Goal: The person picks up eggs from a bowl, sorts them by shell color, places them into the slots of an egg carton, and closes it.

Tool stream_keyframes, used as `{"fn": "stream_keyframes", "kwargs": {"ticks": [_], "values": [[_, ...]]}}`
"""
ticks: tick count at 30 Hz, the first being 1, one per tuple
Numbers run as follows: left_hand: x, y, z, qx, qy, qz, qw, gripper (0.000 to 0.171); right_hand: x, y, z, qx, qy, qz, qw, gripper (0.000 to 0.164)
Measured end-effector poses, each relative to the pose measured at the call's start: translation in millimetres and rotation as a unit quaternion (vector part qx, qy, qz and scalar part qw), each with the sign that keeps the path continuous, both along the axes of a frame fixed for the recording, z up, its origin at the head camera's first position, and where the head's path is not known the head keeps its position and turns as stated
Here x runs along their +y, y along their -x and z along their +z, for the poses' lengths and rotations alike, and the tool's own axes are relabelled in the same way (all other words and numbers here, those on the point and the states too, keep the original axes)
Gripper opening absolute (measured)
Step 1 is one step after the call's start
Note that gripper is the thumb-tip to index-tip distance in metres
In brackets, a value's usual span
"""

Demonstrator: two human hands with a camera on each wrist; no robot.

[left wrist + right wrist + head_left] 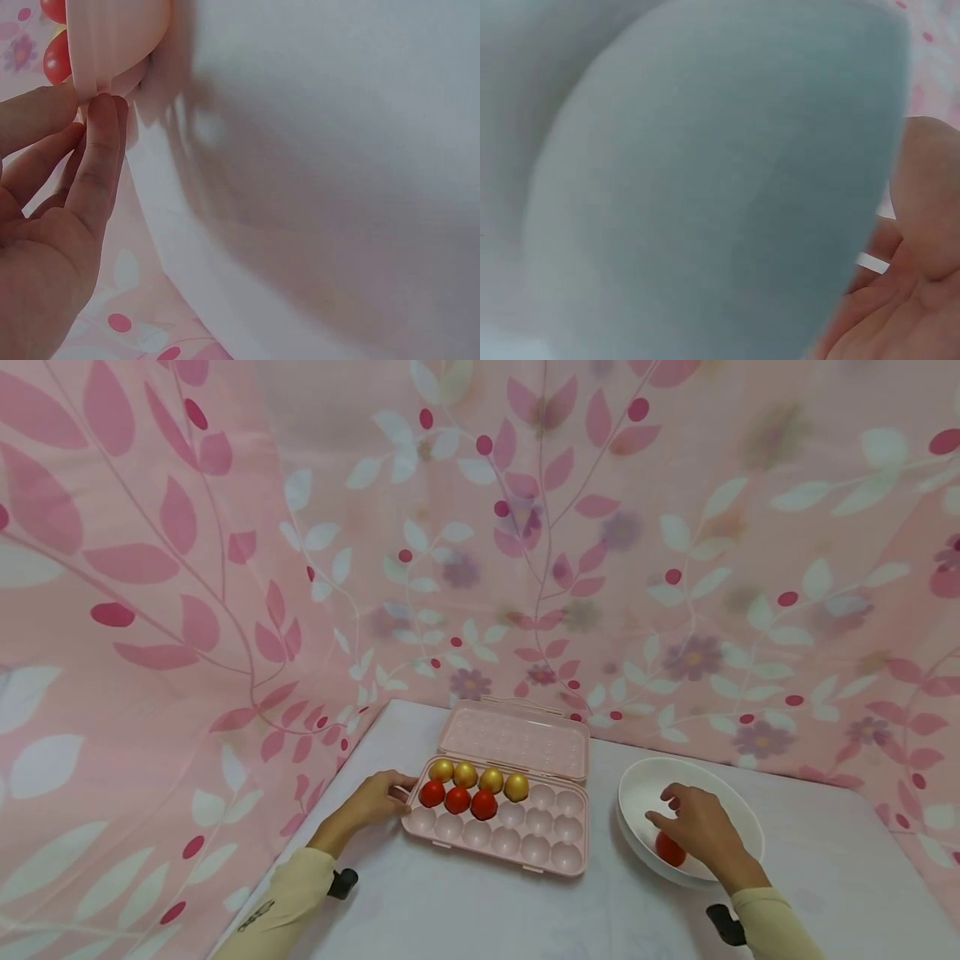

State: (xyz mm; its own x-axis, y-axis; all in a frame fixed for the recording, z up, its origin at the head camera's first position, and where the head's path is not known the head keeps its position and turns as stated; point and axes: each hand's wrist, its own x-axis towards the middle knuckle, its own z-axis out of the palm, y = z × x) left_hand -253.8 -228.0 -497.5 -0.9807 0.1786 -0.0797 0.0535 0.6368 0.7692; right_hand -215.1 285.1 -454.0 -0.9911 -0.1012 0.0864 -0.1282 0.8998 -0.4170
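A pink plastic egg carton lies with its lid folded back. Several gold eggs sit in its back row and three red eggs in the middle row, all toward the left end. My left hand pinches the carton's left end between thumb and fingers, as the left wrist view shows up close. Over the white bowl hovers my right hand, fingers loosely bent, holding nothing visible. A red egg rests in the bowl below it. In the right wrist view the bowl's outside hides part of that hand.
The white table runs back to a pink curtain with leaves and flowers, which also closes off the left side. The bowl stands right of the carton, a short gap between them. A black wrist strap piece hangs under the left sleeve.
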Motion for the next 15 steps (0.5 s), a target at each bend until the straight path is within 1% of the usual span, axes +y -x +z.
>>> {"fn": "stream_keyframes", "kwargs": {"ticks": [4,8,11,15], "values": [[0,-0.5,0.4,0.002,-0.004,0.001,1.0,0.046,6,-2.1,-7.8,-0.028,-0.004,-0.01,1.0,0.045],[-1,-1.0,0.8,0.011,-0.005,-0.006,0.9999,0.046,10,-3.0,-16.2,-0.049,-0.001,-0.015,0.999,0.046],[-1,-1.6,0.8,0.015,-0.003,-0.01,0.9998,0.046,11,-3.8,-21.0,-0.053,0.002,-0.013,0.998,0.047],[0,-2.0,1.0,0.01,0.0,-0.006,0.9999,0.046,12,-5.0,-25.4,-0.044,-0.004,-0.004,0.999,0.041]]}}
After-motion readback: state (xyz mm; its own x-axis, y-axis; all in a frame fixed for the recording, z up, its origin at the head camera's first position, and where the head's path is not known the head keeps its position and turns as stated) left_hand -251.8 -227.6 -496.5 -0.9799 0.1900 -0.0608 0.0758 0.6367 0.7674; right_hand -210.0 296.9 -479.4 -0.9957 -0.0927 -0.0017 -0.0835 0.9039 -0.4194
